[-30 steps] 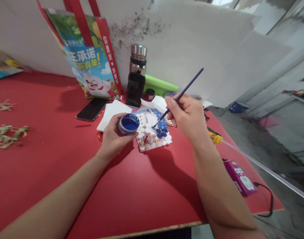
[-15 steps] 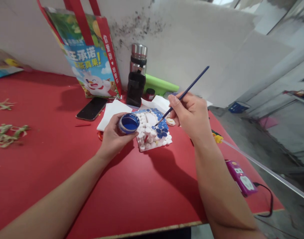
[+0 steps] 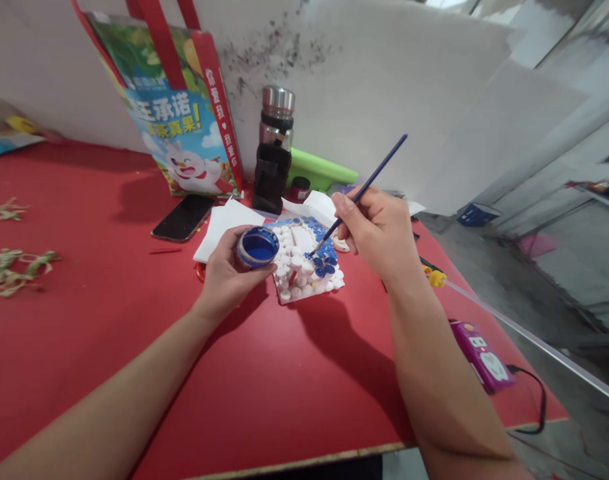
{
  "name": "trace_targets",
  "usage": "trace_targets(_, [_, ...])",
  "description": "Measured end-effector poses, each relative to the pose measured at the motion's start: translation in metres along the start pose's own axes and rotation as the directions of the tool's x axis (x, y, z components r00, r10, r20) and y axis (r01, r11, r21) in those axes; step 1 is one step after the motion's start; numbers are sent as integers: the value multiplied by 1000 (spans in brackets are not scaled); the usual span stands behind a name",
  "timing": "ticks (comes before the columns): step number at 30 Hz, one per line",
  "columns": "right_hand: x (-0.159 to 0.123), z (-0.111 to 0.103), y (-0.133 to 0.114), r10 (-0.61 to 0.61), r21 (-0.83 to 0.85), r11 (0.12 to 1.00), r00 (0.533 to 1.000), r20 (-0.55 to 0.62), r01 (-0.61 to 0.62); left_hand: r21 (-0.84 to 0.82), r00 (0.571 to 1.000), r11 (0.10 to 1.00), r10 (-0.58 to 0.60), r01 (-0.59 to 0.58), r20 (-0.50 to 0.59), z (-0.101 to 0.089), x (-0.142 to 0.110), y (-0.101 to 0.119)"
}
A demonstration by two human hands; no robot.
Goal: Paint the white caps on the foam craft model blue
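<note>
1. Blue paint in a small clear jar (image 3: 257, 249) sits clamped in the left hand (image 3: 229, 267), above the red table (image 3: 284, 373).
2. Right fingertips pinch the slim dark-blue paintbrush (image 3: 377, 172), its tip at the white-and-blue knobbly piece (image 3: 304, 261).

Open jar (image 3: 257, 248) of blue paint, tilted and raised; slim dark-blue paintbrush (image 3: 360, 192), slanted, tip down at the craft piece (image 3: 304, 260), white and blue rounded bits, flat on a red tabletop.
</note>
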State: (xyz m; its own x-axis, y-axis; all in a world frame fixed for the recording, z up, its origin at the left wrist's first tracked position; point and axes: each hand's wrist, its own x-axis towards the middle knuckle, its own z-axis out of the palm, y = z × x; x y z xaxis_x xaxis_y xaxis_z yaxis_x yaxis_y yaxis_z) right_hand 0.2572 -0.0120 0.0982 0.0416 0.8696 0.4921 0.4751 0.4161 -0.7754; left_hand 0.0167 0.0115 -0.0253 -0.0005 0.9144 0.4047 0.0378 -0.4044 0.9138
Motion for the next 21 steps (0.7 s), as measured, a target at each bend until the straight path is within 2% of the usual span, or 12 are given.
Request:
trace_targets(3, [0,0,-1,-2,-4,1000,1000,-31,2,0,1000,1000,-11,11,4,0,0,2])
trace_targets(8, [0,1,-1,-17,5,1000,1000,4,17,7,1000,1000,-7,7,1,1,0,2])
trace_targets(12, [0,0,0,-34,-2,999,999,-38,34,3,1000,1000,4,-4,3,0,0,0])
trace_targets(16, [-1,0,1,-32,-3,999,999,-2,32,-4,1000,1000,16,-16,16,-1,0,-1])
trace_targets(21, [-4,1,-7,-46,-10,999,998,-39,46,-26,998,998,54,-54,11,2,0,-2])
